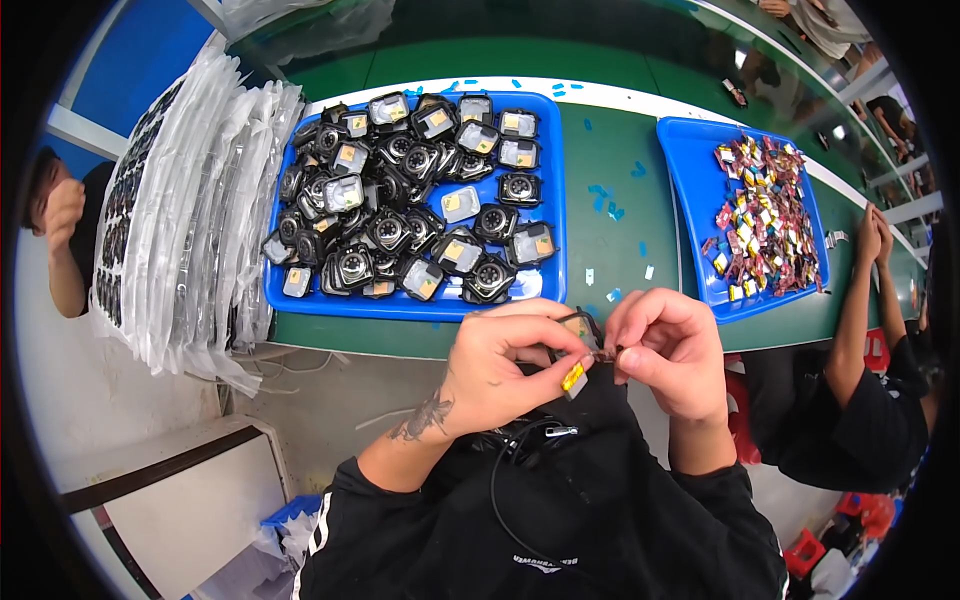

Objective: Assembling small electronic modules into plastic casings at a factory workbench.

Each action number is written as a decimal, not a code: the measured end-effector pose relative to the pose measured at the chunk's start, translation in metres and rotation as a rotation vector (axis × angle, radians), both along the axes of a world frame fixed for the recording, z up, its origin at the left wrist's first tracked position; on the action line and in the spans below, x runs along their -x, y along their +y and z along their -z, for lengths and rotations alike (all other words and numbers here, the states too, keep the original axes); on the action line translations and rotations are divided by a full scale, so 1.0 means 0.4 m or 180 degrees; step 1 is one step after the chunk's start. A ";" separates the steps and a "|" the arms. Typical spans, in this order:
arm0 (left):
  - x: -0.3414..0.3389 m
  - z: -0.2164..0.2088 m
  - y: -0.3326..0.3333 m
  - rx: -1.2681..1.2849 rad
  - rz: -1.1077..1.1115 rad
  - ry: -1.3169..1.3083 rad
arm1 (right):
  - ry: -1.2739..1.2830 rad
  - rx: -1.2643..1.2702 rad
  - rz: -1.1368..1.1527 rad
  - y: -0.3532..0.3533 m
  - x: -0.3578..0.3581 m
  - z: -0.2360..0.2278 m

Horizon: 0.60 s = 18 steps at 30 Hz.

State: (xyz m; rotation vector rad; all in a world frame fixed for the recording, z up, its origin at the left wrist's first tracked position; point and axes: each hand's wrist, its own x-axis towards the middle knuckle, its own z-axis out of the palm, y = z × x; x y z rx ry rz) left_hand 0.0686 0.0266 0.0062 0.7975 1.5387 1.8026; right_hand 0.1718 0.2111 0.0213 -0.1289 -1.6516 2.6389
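My left hand [505, 365] is closed, holding a black smartwatch case [578, 326] that shows only partly behind the fingers. By its thumb tip hangs a small part with yellow film and a silver-grey block [574, 380]. My right hand [672, 350] is closed in a pinch, thumb against forefinger, on a thin dark reddish-brown strip [604, 355] that runs toward the left fingertips. Whether the strip joins the yellow part or the case is hidden by the fingers. Both hands are close together, before the green table's near edge.
A blue tray [556, 200] piled with watch cases lies beyond my left hand. Another blue tray [690, 215] holds small yellow, white and reddish parts. Blue film scraps [600, 195] dot the green table [630, 130]. Bagged stacked trays [190, 200] stand left; a co-worker's forearms [862, 270] rest right.
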 end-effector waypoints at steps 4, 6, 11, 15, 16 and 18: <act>0.005 -0.002 0.007 0.0018 -0.0269 0.0297 | 0.0003 -0.0870 0.0592 -0.041 0.007 -0.022; -0.011 0.006 0.019 -0.0199 -0.0491 0.0225 | 0.0485 -0.1967 0.0923 -0.051 0.004 -0.008; -0.011 0.010 0.018 -0.0209 -0.0450 0.0304 | 0.0209 -0.1905 0.1049 -0.062 0.015 -0.005; -0.009 0.021 0.018 -0.0121 -0.0454 0.0447 | 0.0280 -0.2080 0.1043 -0.059 0.022 0.005; -0.008 0.022 0.020 -0.0178 -0.0473 0.0461 | 0.0357 -0.2218 0.1069 -0.058 0.024 0.008; -0.009 0.025 0.025 -0.0185 -0.0502 0.0442 | 0.0442 -0.2354 0.1085 -0.057 0.027 0.012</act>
